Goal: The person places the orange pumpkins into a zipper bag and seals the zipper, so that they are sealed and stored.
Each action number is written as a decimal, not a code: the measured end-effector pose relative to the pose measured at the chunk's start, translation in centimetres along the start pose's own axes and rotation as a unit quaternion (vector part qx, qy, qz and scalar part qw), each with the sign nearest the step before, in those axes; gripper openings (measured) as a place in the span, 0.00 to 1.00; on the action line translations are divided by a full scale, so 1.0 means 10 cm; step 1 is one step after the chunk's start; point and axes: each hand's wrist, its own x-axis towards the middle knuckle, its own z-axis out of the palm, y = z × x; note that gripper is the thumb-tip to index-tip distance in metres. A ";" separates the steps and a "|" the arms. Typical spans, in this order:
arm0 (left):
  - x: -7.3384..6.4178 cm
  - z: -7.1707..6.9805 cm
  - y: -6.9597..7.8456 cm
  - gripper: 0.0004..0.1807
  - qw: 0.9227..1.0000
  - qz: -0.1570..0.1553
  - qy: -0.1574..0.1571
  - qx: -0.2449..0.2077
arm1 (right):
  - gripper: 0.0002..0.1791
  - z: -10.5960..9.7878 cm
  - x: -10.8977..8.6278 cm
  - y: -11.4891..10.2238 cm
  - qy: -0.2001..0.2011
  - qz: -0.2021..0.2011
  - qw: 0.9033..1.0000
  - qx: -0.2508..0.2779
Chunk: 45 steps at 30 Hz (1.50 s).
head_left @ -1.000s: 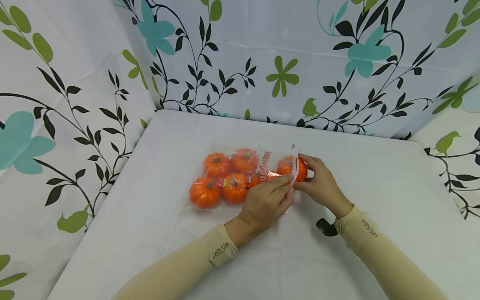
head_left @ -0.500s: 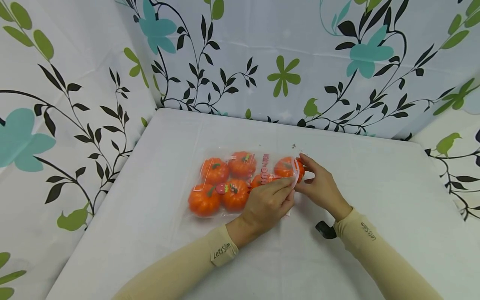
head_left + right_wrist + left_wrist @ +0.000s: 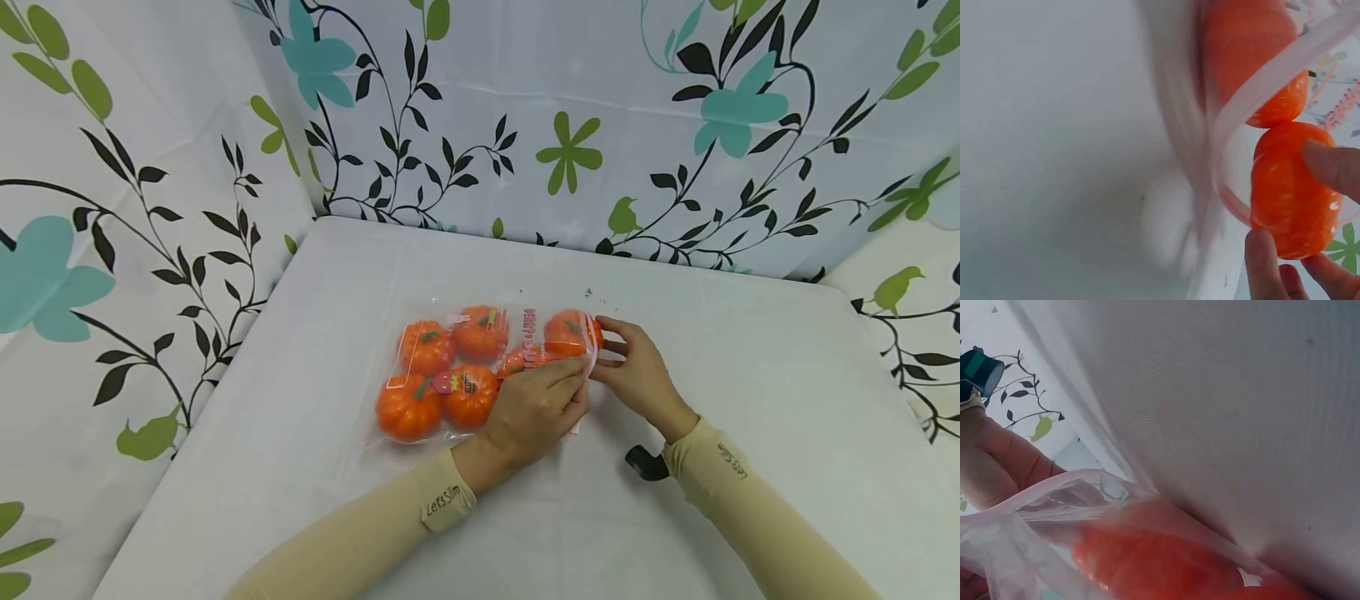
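A clear zip bag (image 3: pixel 528 321) with pink lettering lies on the white table. Several orange toy pumpkins (image 3: pixel 409 408) rest inside it, with green stems visible on some. My left hand (image 3: pixel 534 412) pinches the bag's near rim close to its mouth, which faces right. At that mouth, one more pumpkin (image 3: pixel 1294 194) is partly within the opening. My right hand (image 3: pixel 639 375) grips this pumpkin, the thumb (image 3: pixel 1335 167) on one side and fingers (image 3: pixel 1262 259) on the other. In the left wrist view, the bag's pink rim (image 3: pixel 1041 487) arches open above a blurred pumpkin (image 3: pixel 1154 562).
A white cloth covers the table (image 3: pixel 315 333). Floral curtains (image 3: pixel 480 108) hang behind it and at both sides. A black wrist camera (image 3: pixel 647 463) sticks out beneath the right sleeve, near the tabletop.
My right hand has shifted slightly left, with its pumpkin going further into the bag's mouth. The bag and the pumpkins in its left part have shifted slightly toward the near side.
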 end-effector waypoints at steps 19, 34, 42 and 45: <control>0.02 0.01 -0.02 0.09 0.999 -0.011 -0.025 -0.018 | 0.40 0.05 -0.02 0.09 -0.009 0.003 1.000 -0.006; 0.02 0.00 -0.03 0.09 0.999 -0.009 -0.026 -0.030 | 0.40 -0.03 -0.07 0.09 -0.017 -0.004 0.999 -0.030; 0.00 -0.01 -0.02 0.11 0.999 -0.014 -0.031 -0.033 | 0.41 -0.03 -0.09 0.15 -0.020 0.000 1.000 -0.019; -0.01 -0.01 -0.02 0.11 0.999 -0.010 -0.028 -0.038 | 0.40 -0.03 -0.09 0.17 -0.017 -0.003 1.000 -0.018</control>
